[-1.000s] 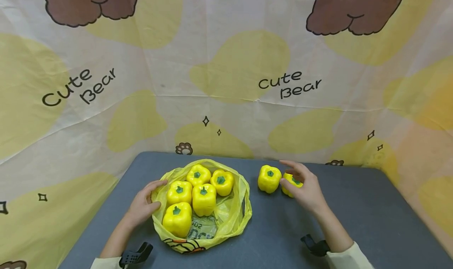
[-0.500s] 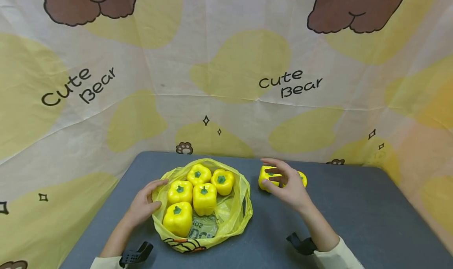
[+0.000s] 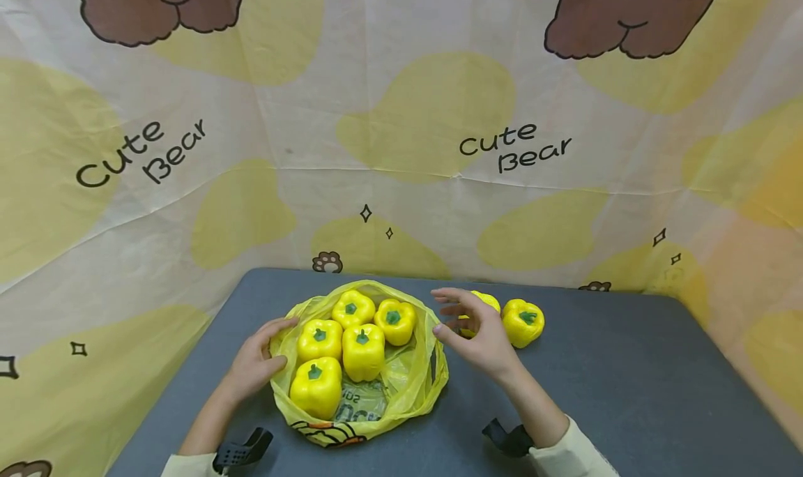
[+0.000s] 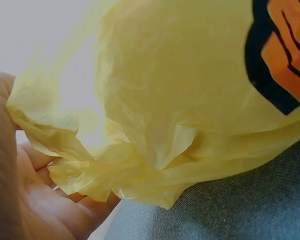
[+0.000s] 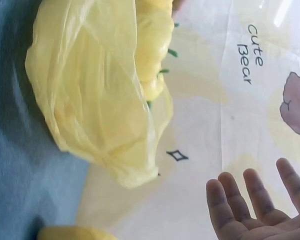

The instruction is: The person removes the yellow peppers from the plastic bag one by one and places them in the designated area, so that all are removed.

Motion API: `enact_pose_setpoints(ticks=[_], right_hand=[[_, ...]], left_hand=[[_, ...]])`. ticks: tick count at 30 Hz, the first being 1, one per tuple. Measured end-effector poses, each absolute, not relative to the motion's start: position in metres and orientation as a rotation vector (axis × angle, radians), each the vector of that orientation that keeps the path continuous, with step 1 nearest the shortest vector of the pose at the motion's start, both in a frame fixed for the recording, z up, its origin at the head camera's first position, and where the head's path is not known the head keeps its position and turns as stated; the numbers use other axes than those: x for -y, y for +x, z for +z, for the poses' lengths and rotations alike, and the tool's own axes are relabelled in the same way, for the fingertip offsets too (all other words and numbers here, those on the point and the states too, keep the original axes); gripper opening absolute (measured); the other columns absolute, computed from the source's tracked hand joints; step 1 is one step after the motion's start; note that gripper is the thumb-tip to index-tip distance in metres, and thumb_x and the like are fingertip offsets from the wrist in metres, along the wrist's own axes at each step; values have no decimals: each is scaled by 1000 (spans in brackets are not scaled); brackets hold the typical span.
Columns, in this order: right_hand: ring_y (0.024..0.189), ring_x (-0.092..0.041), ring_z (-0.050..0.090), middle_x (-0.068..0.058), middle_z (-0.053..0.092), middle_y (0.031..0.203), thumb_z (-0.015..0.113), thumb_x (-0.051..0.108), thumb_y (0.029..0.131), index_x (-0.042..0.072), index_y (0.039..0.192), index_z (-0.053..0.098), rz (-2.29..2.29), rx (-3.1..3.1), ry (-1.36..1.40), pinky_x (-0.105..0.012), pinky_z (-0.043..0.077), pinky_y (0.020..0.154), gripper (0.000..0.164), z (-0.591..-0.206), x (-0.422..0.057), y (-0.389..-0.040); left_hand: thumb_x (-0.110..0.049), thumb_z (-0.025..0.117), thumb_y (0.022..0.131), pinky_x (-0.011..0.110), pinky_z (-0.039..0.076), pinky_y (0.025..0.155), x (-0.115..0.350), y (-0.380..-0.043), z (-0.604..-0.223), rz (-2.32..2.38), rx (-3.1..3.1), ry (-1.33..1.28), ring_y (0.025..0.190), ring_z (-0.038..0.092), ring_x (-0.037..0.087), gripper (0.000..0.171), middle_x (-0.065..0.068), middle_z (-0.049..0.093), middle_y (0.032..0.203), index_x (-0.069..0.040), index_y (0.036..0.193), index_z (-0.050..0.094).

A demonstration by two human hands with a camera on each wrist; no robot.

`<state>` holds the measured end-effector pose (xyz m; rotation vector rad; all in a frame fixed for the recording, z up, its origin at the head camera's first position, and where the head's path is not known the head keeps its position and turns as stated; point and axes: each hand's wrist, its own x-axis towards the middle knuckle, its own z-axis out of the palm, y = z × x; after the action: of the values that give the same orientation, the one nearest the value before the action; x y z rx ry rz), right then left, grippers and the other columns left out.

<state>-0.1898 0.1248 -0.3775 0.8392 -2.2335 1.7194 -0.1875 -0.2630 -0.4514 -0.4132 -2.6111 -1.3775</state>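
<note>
Bag [image 3: 410,402] asks for gentle hold: left hand [image 3: 254,359] touches its rim, pinching unclear; spread right hand [image 3: 482,337] should meet opposite rim softly.

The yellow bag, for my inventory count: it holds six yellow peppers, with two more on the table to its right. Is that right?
Not quite: the number inside is wrong. The head view shows five yellow peppers in the bag, not six; the two peppers on the table to its right are as you say.
</note>
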Motion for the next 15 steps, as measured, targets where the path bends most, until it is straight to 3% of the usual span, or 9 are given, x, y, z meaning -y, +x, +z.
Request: enact_pose_setpoints(ticks=[5,11,15], right_hand=[[104,-25,61,-17,59,124,66,7,85,3,128,57,1773,2227,877,-39,54,82,44,-385,-110,-187],[104,-41,59,-18,58,123,66,12,87,4,129,56,1870,2243,874,-36,54,83,44,-395,-93,-184],[103,-45,59,-22,58,122,67,15,87,8,129,57,1925,2295,821,-38,53,85,43,-402,-82,-183]], left_hand=[[9,57,71,14,46,82,263,-188,-452,-1371,2597,-425,115,45,8,58,22,49,136,2,129,56],[9,57,71,15,47,81,263,-187,-452,-1375,2592,-431,114,43,1,58,22,49,136,2,129,57],[9,57,71,12,45,83,263,-187,-453,-1383,2580,-436,114,40,-7,58,23,49,136,2,128,57]])
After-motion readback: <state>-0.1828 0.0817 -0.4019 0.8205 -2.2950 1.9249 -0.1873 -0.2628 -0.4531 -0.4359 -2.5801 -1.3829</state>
